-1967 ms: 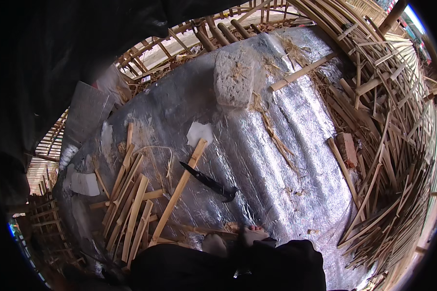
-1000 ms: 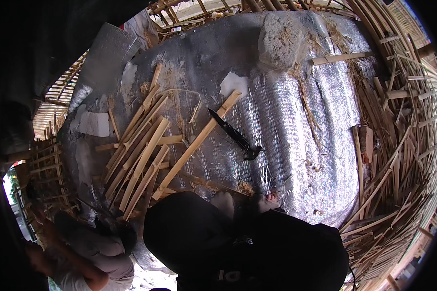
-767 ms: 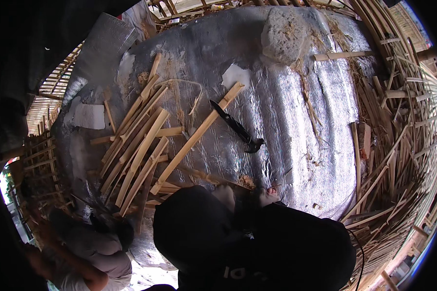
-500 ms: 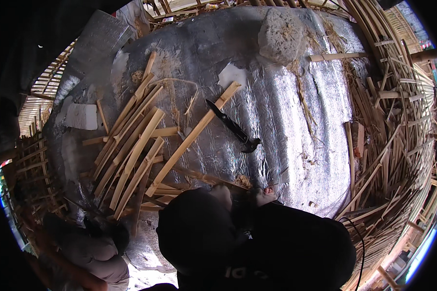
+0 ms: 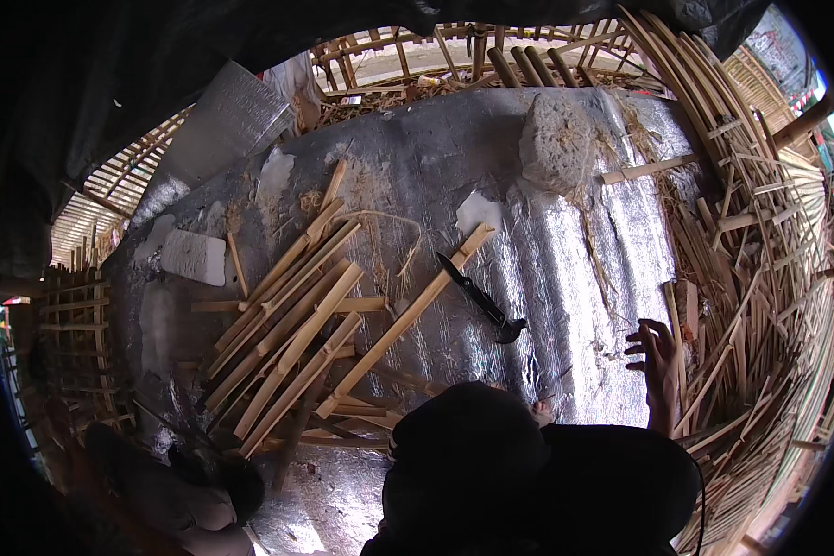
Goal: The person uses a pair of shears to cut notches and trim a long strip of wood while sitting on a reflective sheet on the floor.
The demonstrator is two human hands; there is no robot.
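Observation:
My right hand (image 5: 656, 360) reaches up from the dark clothing at the lower right. Its fingers are apart and point left over the silvery foil sheet (image 5: 565, 278), and I see nothing held in them. A brick piece (image 5: 688, 308) and upright split bamboo strips are nearest to it. My left hand is out of view. A black folding knife (image 5: 480, 298) lies with its blade out in the middle of the sheet, beside a long bamboo strip (image 5: 408, 320). Left of that, several bamboo strips (image 5: 292, 338) lie in a loose slanted pile.
A rough grey stone block (image 5: 558, 144) sits at the back. At the left lies a white block (image 5: 195, 257). A dense heap of split bamboo (image 5: 760, 278) fills the right side. Someone's grey-clothed limb (image 5: 171, 486) shows at the lower left.
My right hand has come into view at the right. The view has shifted, so the knife, strips and blocks appear lower and further right; they seem unmoved on the sheet.

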